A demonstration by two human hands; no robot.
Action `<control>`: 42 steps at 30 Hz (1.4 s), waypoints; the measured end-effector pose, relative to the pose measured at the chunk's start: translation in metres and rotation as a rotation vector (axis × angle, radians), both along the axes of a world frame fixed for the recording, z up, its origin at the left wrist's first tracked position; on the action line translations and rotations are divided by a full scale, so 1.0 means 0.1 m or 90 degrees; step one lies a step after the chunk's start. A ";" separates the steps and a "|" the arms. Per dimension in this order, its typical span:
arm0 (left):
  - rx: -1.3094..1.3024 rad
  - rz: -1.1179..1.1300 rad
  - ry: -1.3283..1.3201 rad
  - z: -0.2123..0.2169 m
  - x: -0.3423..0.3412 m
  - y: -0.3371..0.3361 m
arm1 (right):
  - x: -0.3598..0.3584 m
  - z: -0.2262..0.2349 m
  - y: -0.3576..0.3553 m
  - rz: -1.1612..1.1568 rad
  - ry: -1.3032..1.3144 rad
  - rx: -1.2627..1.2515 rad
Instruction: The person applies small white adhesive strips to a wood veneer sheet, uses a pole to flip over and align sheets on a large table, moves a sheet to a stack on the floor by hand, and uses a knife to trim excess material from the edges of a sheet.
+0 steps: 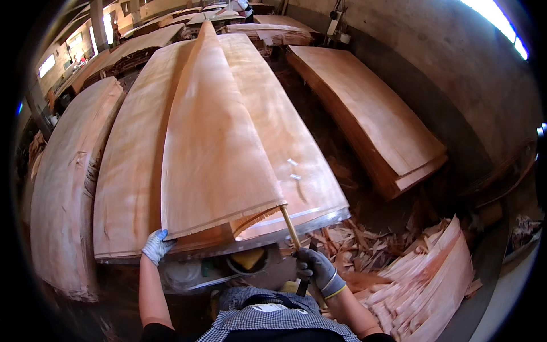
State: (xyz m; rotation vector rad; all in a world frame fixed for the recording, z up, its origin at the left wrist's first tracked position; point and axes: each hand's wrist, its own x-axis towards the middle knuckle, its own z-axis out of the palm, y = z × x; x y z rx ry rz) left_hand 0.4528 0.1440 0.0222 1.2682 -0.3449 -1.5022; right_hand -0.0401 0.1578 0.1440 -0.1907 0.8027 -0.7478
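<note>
A long sheet of wood veneer [219,154] lies raised over the middle of the table, its right side lifted and curved. My left hand [156,248], in a white glove with blue fingertips, grips its near left corner. In a grey glove, my right hand [319,272] is closed around a thin wooden stick [290,228], whose far end meets the sheet's near right corner. Something dark and flat [303,286] shows below the right hand; I cannot tell whether that hand holds it too. Under the lifted sheet, more pale veneer [302,165] covers the table.
Stacks of veneer stand to the left [68,188] and right [370,108], with more behind. Torn veneer scraps [421,279] heap at the lower right. Beneath the table's near edge is a dark bucket [248,261] with something yellow inside. A person [244,10] stands far back.
</note>
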 end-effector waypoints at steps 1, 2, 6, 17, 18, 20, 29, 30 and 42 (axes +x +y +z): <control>0.005 -0.004 0.003 0.10 -0.40 -0.14 | -0.34 0.01 -0.12 0.005 0.029 0.020; -0.016 -0.012 0.017 0.20 -0.82 -0.29 | -0.71 -0.06 -0.26 -0.022 0.053 0.014; 0.024 -0.102 -0.023 0.35 -1.91 -0.81 | -1.79 0.12 -0.68 -0.059 0.204 -0.032; 0.156 -0.511 -0.114 0.46 -4.93 -2.32 | -4.62 -0.04 -1.90 -0.263 0.522 -0.167; 0.118 -0.548 -0.089 0.34 -5.27 -2.47 | -5.08 -0.23 -2.04 -0.295 0.560 -0.222; 0.185 -0.653 -0.102 0.28 -5.79 -2.73 | -5.61 -0.21 -2.25 -0.274 0.583 -0.242; 0.193 -0.687 0.001 -0.44 -8.04 -3.80 | -7.38 0.38 -2.91 -0.297 0.700 -0.191; 0.201 -0.695 -0.018 -0.36 -8.32 -3.92 | -7.55 0.50 -2.99 -0.296 0.692 -0.182; 0.105 -0.602 -0.094 -0.56 -10.87 -4.93 | -9.85 0.42 -4.15 -0.256 0.499 -0.130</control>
